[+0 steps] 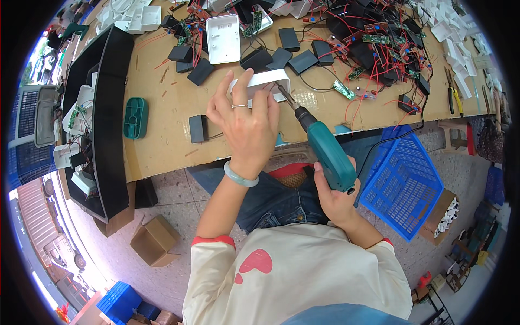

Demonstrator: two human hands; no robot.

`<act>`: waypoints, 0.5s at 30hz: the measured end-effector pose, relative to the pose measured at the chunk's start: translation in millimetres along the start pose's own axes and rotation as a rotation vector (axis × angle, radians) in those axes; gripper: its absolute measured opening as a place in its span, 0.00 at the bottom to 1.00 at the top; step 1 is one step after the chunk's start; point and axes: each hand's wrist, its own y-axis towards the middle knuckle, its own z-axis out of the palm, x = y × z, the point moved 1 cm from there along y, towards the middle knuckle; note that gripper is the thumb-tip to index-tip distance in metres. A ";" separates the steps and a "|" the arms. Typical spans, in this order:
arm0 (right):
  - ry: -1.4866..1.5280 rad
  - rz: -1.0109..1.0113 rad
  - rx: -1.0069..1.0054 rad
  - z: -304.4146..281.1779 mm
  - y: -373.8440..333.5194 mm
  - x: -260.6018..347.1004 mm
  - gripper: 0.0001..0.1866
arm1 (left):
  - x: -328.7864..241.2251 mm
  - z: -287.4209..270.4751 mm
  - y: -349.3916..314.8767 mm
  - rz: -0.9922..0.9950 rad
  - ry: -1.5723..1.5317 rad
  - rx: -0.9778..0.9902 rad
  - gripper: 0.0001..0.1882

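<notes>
My left hand [248, 127], with a pale bangle on its wrist, grips a white plastic housing [262, 80] tilted on its side at the table's near edge. My right hand [337, 201] is wrapped round the rear of a green electric screwdriver [327, 150]. The tool's metal bit reaches into the open side of the housing; whether it sits on a screw cannot be made out. Just beyond lies another white housing [222, 40], open side up. A small black box [198, 129] with a lead rests left of my left hand.
Black boxes, red wires and green circuit boards [376, 39] heap at the back, with white shells [449, 38] behind right. A green tray [135, 118] and a long black bin [111, 124] stand left. Yellow-handled pliers [455, 97] lie right. Below sits a blue crate [403, 184].
</notes>
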 end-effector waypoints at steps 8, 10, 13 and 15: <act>-0.018 -0.024 -0.026 1.9 0.0 0.0 0.21 | 0.2 1.1 -0.7 -0.002 -0.003 -0.011 0.04; -0.021 -0.024 -0.028 2.2 -0.7 -1.0 0.21 | 0.3 1.2 -0.7 -0.003 -0.003 -0.012 0.04; -0.020 -0.012 -0.010 2.2 -1.4 -2.1 0.20 | 0.2 2.0 -1.0 -0.003 -0.005 -0.014 0.04; -0.039 -0.022 -0.024 1.9 -2.0 -0.8 0.20 | 0.0 2.3 -0.9 -0.004 -0.005 -0.015 0.04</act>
